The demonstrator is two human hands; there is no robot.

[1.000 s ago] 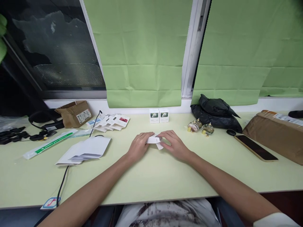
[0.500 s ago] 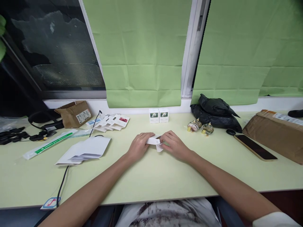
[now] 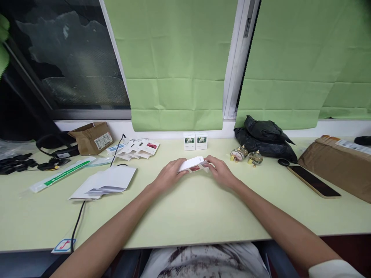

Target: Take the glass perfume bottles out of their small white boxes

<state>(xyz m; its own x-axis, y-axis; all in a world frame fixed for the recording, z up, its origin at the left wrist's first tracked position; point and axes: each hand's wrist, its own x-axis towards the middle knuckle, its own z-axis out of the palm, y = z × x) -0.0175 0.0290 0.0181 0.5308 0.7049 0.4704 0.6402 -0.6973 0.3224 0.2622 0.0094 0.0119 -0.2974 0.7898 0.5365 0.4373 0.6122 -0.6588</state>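
Since half a second ago: both hands lifted a little off the table, and the small white carton turned from a flattened, folded shape with a loose flap to a tilted box with its broad white face up and a red print showing on the near side.

Head view: left hand curled around the carton's left end, fingers under it, thumb on top. Right hand closed on the right end, fingertips pinching the edge. Carton held between both, just above the table, at centre, in front of two small white boxes standing side by side against the sill. Further left, a fan of flat cartons, loose white sheets with a black cable running under them, a long green-striped packet and a brown box. To the right, two round glass bottles, a black bag, a phone and a brown parcel.
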